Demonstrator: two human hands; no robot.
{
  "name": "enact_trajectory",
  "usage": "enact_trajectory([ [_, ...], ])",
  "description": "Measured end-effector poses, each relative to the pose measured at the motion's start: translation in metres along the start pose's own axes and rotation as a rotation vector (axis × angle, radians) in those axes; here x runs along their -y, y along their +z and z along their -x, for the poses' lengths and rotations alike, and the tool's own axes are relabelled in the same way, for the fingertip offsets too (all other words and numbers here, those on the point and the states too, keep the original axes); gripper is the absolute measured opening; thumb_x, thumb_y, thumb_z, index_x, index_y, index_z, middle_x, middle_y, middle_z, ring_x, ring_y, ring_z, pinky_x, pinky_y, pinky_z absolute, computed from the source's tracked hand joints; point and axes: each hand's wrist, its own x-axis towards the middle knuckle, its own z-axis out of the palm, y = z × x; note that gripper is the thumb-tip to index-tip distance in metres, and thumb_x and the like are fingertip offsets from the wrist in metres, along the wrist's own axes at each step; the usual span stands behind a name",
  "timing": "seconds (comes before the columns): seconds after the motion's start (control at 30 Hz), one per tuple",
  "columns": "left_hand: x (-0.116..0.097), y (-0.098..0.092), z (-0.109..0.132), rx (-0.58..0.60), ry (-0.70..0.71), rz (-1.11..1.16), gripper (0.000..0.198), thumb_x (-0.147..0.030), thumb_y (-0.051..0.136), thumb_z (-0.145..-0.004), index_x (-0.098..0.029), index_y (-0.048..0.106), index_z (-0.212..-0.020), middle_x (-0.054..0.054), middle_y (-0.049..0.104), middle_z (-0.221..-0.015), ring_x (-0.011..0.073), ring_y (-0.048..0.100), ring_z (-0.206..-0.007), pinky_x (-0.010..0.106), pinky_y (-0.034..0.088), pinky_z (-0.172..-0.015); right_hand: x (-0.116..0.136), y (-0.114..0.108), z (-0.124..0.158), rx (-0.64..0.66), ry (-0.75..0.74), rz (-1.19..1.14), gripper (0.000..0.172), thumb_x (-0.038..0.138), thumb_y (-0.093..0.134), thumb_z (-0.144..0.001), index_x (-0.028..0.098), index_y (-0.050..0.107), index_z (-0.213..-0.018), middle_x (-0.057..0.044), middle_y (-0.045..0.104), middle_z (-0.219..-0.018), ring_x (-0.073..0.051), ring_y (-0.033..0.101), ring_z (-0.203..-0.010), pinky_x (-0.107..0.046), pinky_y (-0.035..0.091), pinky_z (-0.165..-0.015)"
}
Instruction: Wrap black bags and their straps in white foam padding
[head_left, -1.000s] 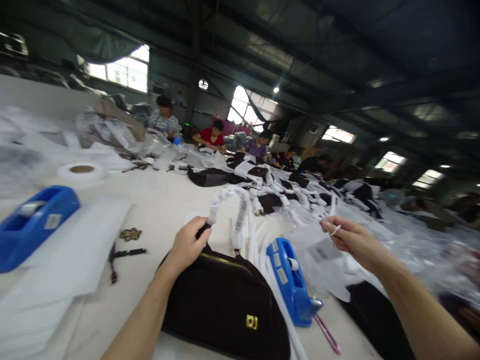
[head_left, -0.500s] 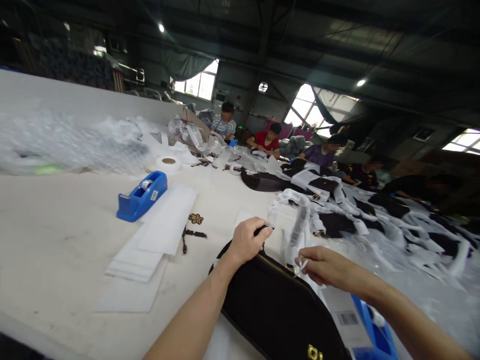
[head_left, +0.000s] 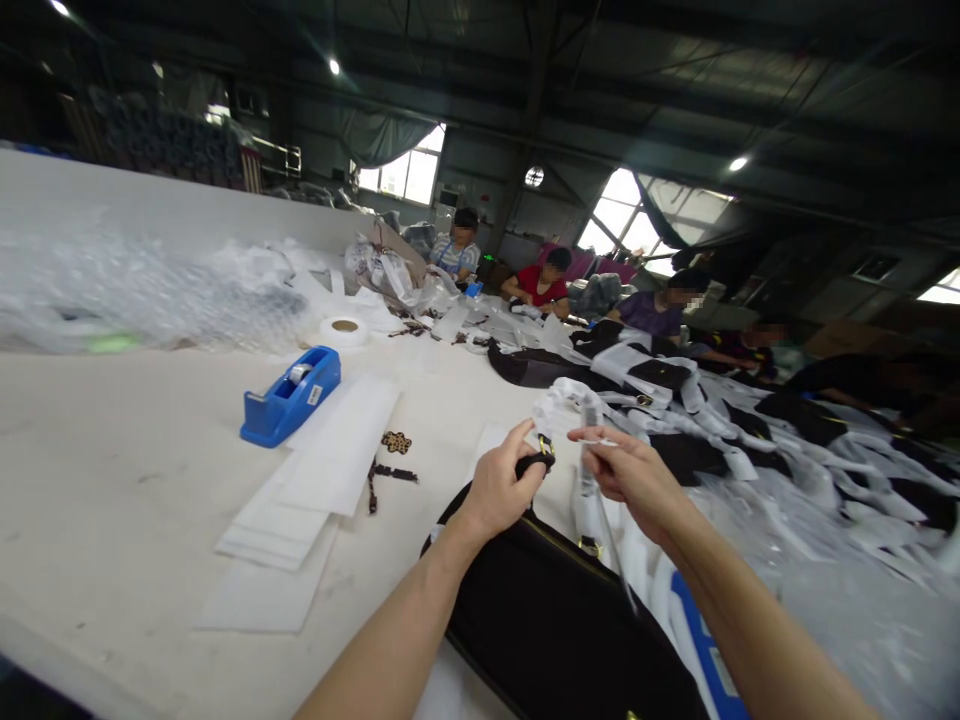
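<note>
A black bag (head_left: 562,620) with a gold zipper lies in front of me. My left hand (head_left: 502,478) is closed around a short black strap tab (head_left: 531,463) at the bag's upper end, and a gold buckle (head_left: 546,447) shows beside its fingertips. Close by on the right, my right hand (head_left: 630,478) pinches a thin whitish strip (head_left: 616,545) that trails down over the bag; its exact kind is unclear. Behind the fingers runs the bag's strap (head_left: 571,392), wrapped in white padding. Another gold buckle (head_left: 589,546) sits against the bag's zipper edge.
A blue tape dispenser (head_left: 291,396) stands left of stacked white foam sheets (head_left: 330,450). Near them lie a leopard-print charm (head_left: 397,442) and a dark strap piece (head_left: 394,473). A second blue dispenser (head_left: 705,640) is under my right forearm. Wrapped bags and co-workers are beyond.
My right hand has moved up and left from the zipper edge toward my left hand, drawing the thin strip along. The left hand keeps its grip, and the gold buckle beside it now shows.
</note>
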Motion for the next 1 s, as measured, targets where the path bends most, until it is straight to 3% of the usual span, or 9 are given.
enact_trajectory([
  [0.13, 0.002, 0.003, 0.002, -0.086, -0.003, 0.041, 0.036, -0.014, 0.054, -0.082, -0.024, 0.044, -0.115, 0.002, 0.068, -0.099, 0.0165, 0.064, -0.094, 0.029, 0.046, -0.087, -0.005, -0.002, -0.012, -0.136, -0.131, 0.435, 0.020, 0.038, 0.051, -0.068, 0.020, 0.059, -0.073, 0.004, 0.050, -0.049, -0.011, 0.039, -0.049, -0.024, 0.027, -0.049],
  [0.2, 0.003, 0.004, 0.003, -0.117, 0.019, 0.054, 0.031, -0.013, 0.055, -0.081, -0.023, 0.044, -0.107, 0.002, 0.065, -0.099, 0.0161, 0.062, -0.093, 0.028, 0.045, -0.086, -0.007, 0.001, -0.012, -0.131, -0.149, 0.494, 0.016, 0.034, 0.049, -0.066, 0.021, 0.058, -0.070, 0.003, 0.052, -0.049, -0.012, 0.043, -0.051, -0.025, 0.029, -0.051],
  [0.3, 0.004, 0.004, 0.003, -0.162, 0.065, 0.045, 0.017, -0.011, 0.052, -0.081, -0.022, 0.048, -0.094, 0.001, 0.059, -0.090, 0.0159, 0.059, -0.086, 0.028, 0.044, -0.081, -0.005, 0.007, -0.008, -0.052, -0.017, 0.217, 0.021, 0.033, 0.048, -0.061, 0.021, 0.055, -0.076, 0.006, 0.049, -0.049, -0.008, 0.032, -0.042, -0.023, 0.021, -0.045],
  [0.37, 0.005, 0.003, 0.003, -0.164, 0.113, 0.058, 0.013, -0.009, 0.049, -0.082, -0.020, 0.052, -0.089, 0.002, 0.059, -0.090, 0.0163, 0.057, -0.087, 0.028, 0.044, -0.082, -0.001, 0.009, -0.002, 0.028, 0.063, 0.009, 0.033, 0.032, 0.052, -0.056, 0.021, 0.052, -0.087, 0.008, 0.051, -0.053, -0.005, 0.024, -0.039, -0.021, 0.014, -0.043],
  [0.5, 0.004, 0.002, 0.002, -0.118, 0.170, 0.109, 0.033, -0.005, 0.044, -0.082, -0.020, 0.059, -0.108, 0.005, 0.063, -0.108, 0.0175, 0.058, -0.102, 0.030, 0.045, -0.092, 0.001, 0.006, 0.003, 0.145, 0.154, -0.026, 0.045, 0.029, 0.055, -0.055, 0.022, 0.050, -0.099, 0.005, 0.061, -0.068, -0.004, 0.025, -0.040, -0.020, 0.012, -0.043],
  [0.6, 0.004, 0.001, 0.001, -0.085, 0.223, 0.134, 0.044, -0.003, 0.043, -0.083, -0.021, 0.059, -0.120, 0.006, 0.062, -0.119, 0.0185, 0.056, -0.114, 0.032, 0.043, -0.102, -0.003, 0.003, -0.004, 0.034, 0.184, 0.196, 0.032, 0.026, 0.047, -0.061, 0.021, 0.051, -0.092, 0.003, 0.062, -0.068, -0.006, 0.031, -0.040, -0.021, 0.018, -0.042],
  [0.7, 0.004, 0.001, 0.000, -0.068, 0.234, 0.124, 0.051, -0.003, 0.043, -0.084, -0.021, 0.058, -0.129, 0.007, 0.061, -0.124, 0.0189, 0.056, -0.116, 0.032, 0.042, -0.104, -0.003, 0.006, -0.014, -0.079, 0.097, 0.489, 0.018, 0.029, 0.040, -0.074, 0.020, 0.053, -0.082, 0.000, 0.062, -0.066, -0.011, 0.043, -0.045, -0.025, 0.028, -0.045],
  [0.83, 0.005, 0.001, 0.000, -0.079, 0.230, 0.105, 0.053, -0.003, 0.044, -0.085, -0.021, 0.056, -0.133, 0.008, 0.061, -0.124, 0.0187, 0.057, -0.115, 0.032, 0.044, -0.103, -0.002, 0.017, -0.019, -0.163, 0.004, 0.677, 0.023, 0.029, 0.036, -0.082, 0.021, 0.053, -0.070, -0.004, 0.064, -0.069, -0.017, 0.056, -0.063, -0.028, 0.037, -0.058],
  [1.0, 0.007, 0.003, 0.001, -0.117, 0.236, 0.110, 0.056, -0.002, 0.046, -0.084, -0.023, 0.055, -0.134, 0.007, 0.061, -0.123, 0.0181, 0.058, -0.113, 0.031, 0.044, -0.103, -0.004, 0.028, -0.018, -0.266, -0.003, 0.828, 0.026, 0.029, 0.032, -0.086, 0.021, 0.057, -0.084, -0.008, 0.067, -0.081, -0.023, 0.061, -0.080, -0.030, 0.038, -0.064],
])
